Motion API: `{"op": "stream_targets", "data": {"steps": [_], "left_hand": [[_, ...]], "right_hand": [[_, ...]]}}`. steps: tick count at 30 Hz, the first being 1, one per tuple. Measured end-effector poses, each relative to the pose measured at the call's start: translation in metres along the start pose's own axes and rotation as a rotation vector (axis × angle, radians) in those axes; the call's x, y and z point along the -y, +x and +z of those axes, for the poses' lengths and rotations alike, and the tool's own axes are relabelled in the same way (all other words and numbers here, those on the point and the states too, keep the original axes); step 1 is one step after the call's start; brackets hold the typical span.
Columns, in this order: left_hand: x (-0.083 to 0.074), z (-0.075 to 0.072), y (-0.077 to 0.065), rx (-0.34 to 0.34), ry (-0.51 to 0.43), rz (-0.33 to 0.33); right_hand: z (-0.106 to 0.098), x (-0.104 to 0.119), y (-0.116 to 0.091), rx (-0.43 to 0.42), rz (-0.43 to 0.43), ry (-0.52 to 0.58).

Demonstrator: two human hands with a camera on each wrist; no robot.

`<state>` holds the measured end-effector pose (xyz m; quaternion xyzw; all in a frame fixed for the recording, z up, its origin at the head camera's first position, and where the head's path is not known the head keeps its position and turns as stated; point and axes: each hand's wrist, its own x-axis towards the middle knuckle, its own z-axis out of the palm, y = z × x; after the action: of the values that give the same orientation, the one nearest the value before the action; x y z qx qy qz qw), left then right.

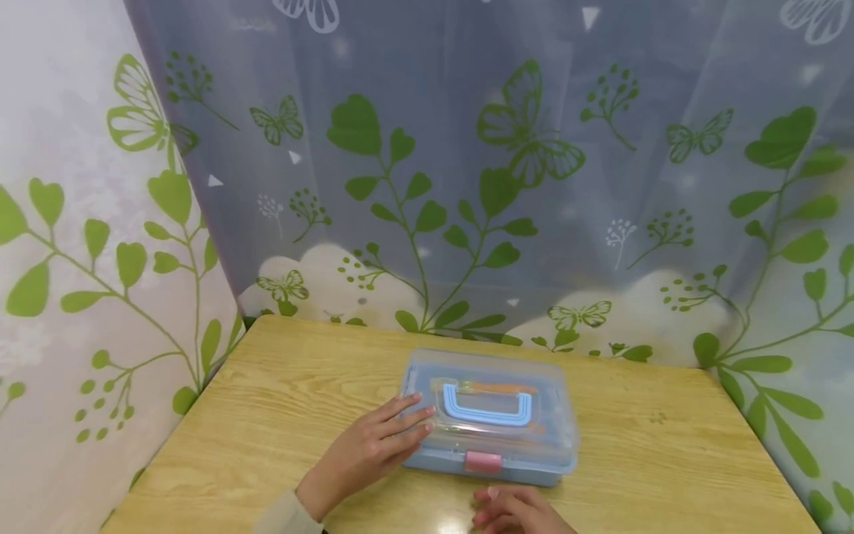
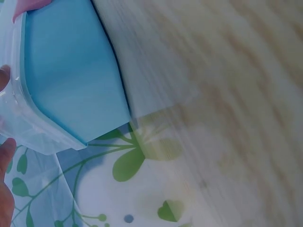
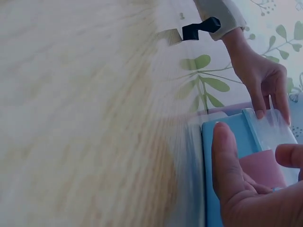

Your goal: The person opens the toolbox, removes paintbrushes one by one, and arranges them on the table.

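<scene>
A plastic storage box with a light-blue base (image 1: 443, 461) and a clear lid (image 1: 557, 415) sits on the table, lid down. Its light-blue handle (image 1: 487, 420) lies folded flat on top, and a pink latch (image 1: 482, 462) marks the front. My left hand (image 1: 367, 449) rests on the lid's left end, fingers nearly straight; two of its fingertips (image 2: 6, 150) show beside the lid in the left wrist view. Just in front of the latch is my right hand (image 1: 517, 512), its fingers loosely bent and holding nothing. Orange items inside show faintly through the lid.
The wooden table (image 1: 280, 400) extends on both sides of the box. Behind it hangs a grey-blue curtain (image 1: 434, 89) with green leaves and butterflies. A paler printed cloth (image 1: 73, 222) hangs at the left. A black strap (image 3: 201, 29) shows at the left sleeve.
</scene>
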<state>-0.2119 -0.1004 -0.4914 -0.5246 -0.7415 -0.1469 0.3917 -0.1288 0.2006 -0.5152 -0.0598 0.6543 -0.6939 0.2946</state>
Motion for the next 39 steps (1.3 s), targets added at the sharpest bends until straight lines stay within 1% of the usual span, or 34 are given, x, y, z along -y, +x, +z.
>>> {"op": "stream_targets", "data": {"steps": [2,4,10,13,20,24,32,36,39], "left_hand": [[0.0,0.0,0.0,-0.004,-0.004,-0.003],[0.0,0.0,0.0,-0.011,-0.01,-0.004],[0.001,0.001,0.003,-0.024,-0.026,-0.013],[0.0,0.0,0.004,-0.031,-0.029,-0.009],[0.0,0.0,0.003,-0.042,-0.029,0.002],[0.0,0.001,0.003,-0.038,-0.04,-0.01],[0.0,0.0,0.001,-0.026,-0.066,-0.034],[-0.001,0.001,0.001,-0.033,-0.071,-0.025],[-0.001,0.002,0.001,-0.045,-0.076,-0.014]], "right_hand": [[0.0,0.001,0.0,-0.039,0.034,0.027],[-0.001,0.001,0.0,-0.059,0.05,0.053],[-0.004,0.005,0.004,-0.089,0.053,0.092],[-0.005,0.005,0.006,-0.107,0.059,0.102],[-0.003,0.005,0.01,-0.154,0.065,0.167],[-0.002,0.005,0.01,-0.178,0.053,0.176],[0.0,0.003,0.012,-0.198,0.034,0.19],[0.001,0.003,0.011,-0.213,0.045,0.189],[-0.001,0.003,0.01,-0.227,0.071,0.19]]}}
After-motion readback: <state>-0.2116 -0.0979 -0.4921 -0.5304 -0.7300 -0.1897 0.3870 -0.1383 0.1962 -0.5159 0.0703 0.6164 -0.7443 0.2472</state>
